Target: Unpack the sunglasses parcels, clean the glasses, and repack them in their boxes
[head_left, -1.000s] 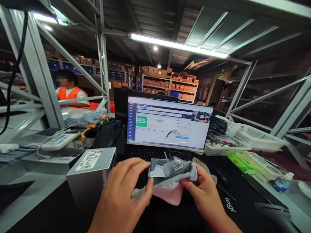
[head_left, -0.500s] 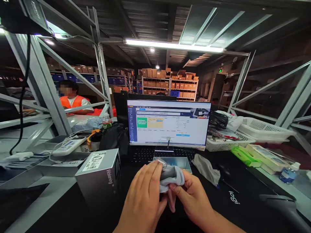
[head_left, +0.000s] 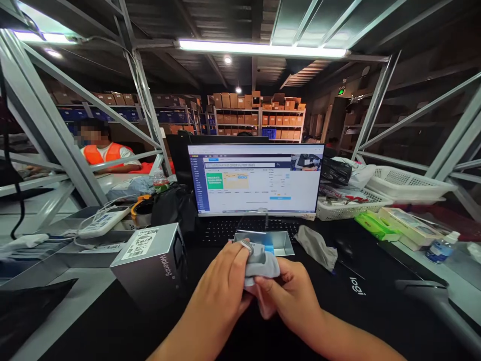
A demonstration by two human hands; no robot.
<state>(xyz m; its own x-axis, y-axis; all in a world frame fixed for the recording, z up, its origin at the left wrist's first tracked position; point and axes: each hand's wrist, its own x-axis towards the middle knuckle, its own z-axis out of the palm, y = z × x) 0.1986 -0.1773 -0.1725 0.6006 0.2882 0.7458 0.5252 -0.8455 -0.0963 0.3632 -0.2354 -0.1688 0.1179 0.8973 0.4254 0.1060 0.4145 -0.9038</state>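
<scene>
Over the desk, both hands meet around a soft light grey cloth (head_left: 265, 268), bunched with a fold gaping at its top. My left hand (head_left: 221, 281) is wrapped about its left side, and a small shiny edge shows by the fingertips; what that belongs to is hidden. My right hand (head_left: 291, 291) pinches the cloth's right side between thumb and fingers. A pinkish end of fabric hangs below. Just beyond the hands sits an open box (head_left: 283, 243) with a silvery inside and something blue in it. A grey fabric pouch (head_left: 317, 248) lies flat to the right.
A monitor (head_left: 255, 193) and keyboard (head_left: 218, 230) stand ahead. At left is a grey labelled box (head_left: 148, 260). On the right are a mouse (head_left: 344, 246), a handheld scanner (head_left: 428, 296), a spray bottle (head_left: 442, 248) and white baskets (head_left: 406, 185). A person in an orange vest (head_left: 107, 153) sits beyond the frame.
The view has tilted down slightly and shifted. Both hands keep hold of the cloth, whose folds have moved a little. More of the open box's inside now shows.
</scene>
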